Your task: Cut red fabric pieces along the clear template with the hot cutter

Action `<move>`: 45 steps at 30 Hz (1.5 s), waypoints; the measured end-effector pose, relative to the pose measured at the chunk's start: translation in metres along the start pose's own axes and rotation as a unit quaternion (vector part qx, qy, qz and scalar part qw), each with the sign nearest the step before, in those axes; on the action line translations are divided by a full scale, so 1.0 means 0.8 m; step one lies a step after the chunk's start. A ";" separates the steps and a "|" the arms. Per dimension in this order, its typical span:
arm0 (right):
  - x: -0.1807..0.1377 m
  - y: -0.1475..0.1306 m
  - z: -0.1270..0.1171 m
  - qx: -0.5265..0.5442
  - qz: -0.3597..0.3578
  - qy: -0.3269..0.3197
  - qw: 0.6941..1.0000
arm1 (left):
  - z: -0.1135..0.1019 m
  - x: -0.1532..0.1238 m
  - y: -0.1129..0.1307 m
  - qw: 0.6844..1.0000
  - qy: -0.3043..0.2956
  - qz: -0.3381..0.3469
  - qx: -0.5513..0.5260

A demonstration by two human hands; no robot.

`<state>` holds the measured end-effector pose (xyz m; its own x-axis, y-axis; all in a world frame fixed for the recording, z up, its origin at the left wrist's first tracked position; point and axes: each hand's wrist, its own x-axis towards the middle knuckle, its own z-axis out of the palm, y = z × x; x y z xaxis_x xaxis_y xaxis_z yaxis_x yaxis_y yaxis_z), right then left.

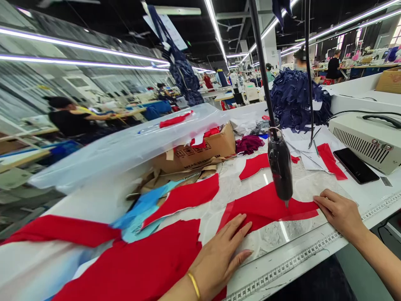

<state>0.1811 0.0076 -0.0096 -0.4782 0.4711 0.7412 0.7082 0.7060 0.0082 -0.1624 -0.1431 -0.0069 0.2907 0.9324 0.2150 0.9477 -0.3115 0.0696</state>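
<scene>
A red fabric piece (257, 207) lies on a clear plate (269, 242) on the white table. My left hand (219, 255), with a gold bangle at the wrist, rests flat with fingers apart, its fingertips on the near left part of that piece. At the right end of the fabric, my right hand (340, 213) has bent fingers closed on its tip; the thumb is mostly hidden. Between my hands a black cylindrical tool (280, 167) hangs upright, its thin metal tip at the fabric's surface. A larger red fabric sheet (147, 259) spreads beside my left forearm.
A measuring tape (291, 263) runs along the table's front edge. On the right are a phone (356, 165) and a vented metal box (369, 138). Behind lie a cardboard box (206, 150) and a navy fabric heap (294, 100). Other people sit farther off.
</scene>
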 end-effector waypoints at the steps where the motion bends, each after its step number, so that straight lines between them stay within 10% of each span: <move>1: -0.001 0.001 0.002 -0.001 0.007 -0.002 1.000 | -0.001 0.000 -0.003 1.000 0.002 0.001 -0.009; 19: -0.002 -0.028 -0.022 0.104 0.109 -0.100 0.984 | 0.035 0.068 0.028 0.997 -0.020 0.069 0.016; 33: 0.030 -0.002 -0.025 0.117 0.177 -0.006 0.977 | 0.011 0.067 0.070 0.994 0.007 0.107 0.013; 45: 0.164 -0.142 0.022 0.499 0.156 0.035 0.851 | 0.017 0.050 0.057 0.991 -0.023 0.134 -0.004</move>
<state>0.0285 -0.0015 0.0746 -0.2909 0.7096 0.6417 -0.0170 0.6668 -0.7451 -0.1059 -0.1172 -0.0083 0.5373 0.8237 0.1815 0.8350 -0.5498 0.0233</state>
